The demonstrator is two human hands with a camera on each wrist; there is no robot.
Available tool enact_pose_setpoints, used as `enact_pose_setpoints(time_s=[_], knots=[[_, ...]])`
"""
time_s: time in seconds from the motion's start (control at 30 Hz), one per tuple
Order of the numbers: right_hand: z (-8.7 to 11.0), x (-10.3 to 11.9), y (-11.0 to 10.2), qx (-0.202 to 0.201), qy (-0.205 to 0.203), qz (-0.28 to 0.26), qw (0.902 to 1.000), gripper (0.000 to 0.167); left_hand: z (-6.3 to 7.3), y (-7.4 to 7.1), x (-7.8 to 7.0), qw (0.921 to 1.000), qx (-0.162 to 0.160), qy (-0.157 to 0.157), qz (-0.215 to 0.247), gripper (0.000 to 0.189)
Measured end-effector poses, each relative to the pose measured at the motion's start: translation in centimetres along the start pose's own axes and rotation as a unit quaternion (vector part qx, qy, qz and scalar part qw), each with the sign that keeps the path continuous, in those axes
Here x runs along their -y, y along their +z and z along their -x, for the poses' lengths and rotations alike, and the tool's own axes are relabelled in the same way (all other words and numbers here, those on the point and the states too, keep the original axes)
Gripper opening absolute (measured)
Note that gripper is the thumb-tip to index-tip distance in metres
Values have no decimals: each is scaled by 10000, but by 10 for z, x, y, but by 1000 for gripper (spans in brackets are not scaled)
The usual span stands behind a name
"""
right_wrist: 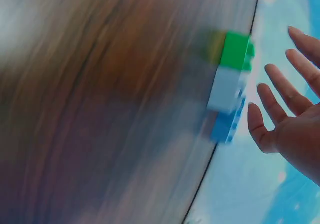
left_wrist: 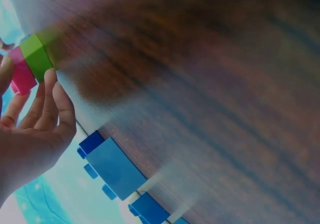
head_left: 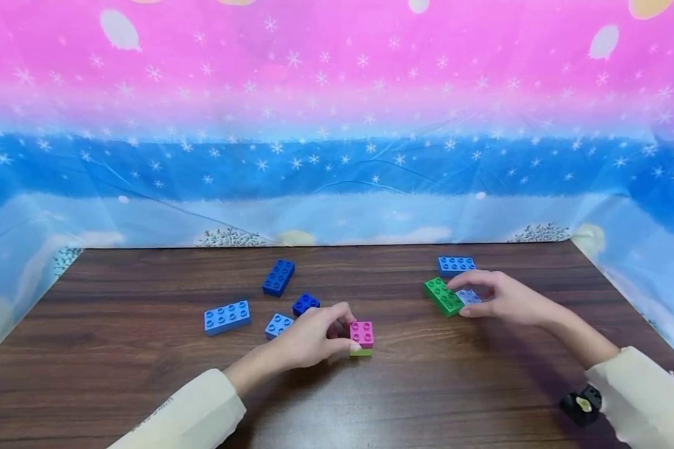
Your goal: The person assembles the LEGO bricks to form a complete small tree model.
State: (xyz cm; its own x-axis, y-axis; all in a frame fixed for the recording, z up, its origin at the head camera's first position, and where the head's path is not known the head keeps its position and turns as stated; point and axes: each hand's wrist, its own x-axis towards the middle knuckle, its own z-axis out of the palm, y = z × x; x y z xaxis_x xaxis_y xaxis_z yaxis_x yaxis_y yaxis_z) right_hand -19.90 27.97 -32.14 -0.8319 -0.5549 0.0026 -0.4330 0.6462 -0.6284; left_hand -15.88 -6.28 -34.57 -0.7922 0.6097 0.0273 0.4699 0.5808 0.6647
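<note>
My left hand (head_left: 317, 335) pinches a pink toy building brick (head_left: 362, 333) stacked on a lime-green brick (head_left: 362, 353). In the left wrist view, the fingertips lie along the sides of the pink brick (left_wrist: 22, 72) and the lime-green one (left_wrist: 36, 57). Over on the right, my right hand (head_left: 505, 299) hovers with thumb and fingers spread beside a green brick (head_left: 443, 297) and a small light-blue brick (head_left: 468, 297). The right wrist view has the fingers apart from the green brick (right_wrist: 235, 51), with nothing between them.
A blue brick (head_left: 456, 265) lies behind the green one. On the left are a long light-blue brick (head_left: 227, 317), a dark-blue long brick (head_left: 279, 277), a small dark-blue brick (head_left: 306, 304) and a small light-blue brick (head_left: 278, 325). A patterned cloth (head_left: 337, 156) rises behind the wooden table (head_left: 118, 349).
</note>
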Motion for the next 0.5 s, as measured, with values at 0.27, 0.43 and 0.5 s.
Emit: enact_pose_setpoints(time_s=[0.27, 0.43, 0.5], knots=[[9, -25, -6, -276, 300, 327, 9986, 41, 0, 1, 1, 10000, 12, 4, 21, 22], [9, -33, -5, -323, 392, 319, 9982, 41, 0, 1, 2, 10000, -4, 64, 10, 22], [8, -36, -3, -323, 315, 338, 9984, 40, 0, 1, 2, 10000, -9, 65, 6, 22]])
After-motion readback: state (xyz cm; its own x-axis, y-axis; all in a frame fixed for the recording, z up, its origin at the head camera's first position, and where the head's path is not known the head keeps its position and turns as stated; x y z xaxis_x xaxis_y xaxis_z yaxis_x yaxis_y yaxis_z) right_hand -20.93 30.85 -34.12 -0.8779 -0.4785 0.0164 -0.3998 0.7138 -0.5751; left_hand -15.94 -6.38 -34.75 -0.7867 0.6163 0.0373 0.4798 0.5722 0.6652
